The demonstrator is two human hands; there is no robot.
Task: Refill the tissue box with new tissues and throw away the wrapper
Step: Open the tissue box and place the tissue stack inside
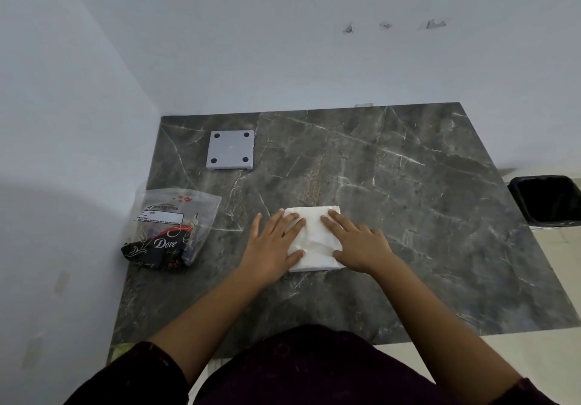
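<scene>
So we've got both palms flat on the white tissue stack point(314, 238) mid-table: left hand point(273, 241) and right hand point(358, 241) spread, fingers out, pinching nothing. Empty wrapper point(171, 228) lies to our left, grey box point(230, 150) further back, black bin point(548, 200) off the table's right edge

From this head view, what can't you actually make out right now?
- Tissue stack: its side edges, covered by the left hand and right hand.
- Wrapper: small label print, too fine to read.
- Black bin: cut by the right edge.
- Grey square plate: underside hidden.
</scene>
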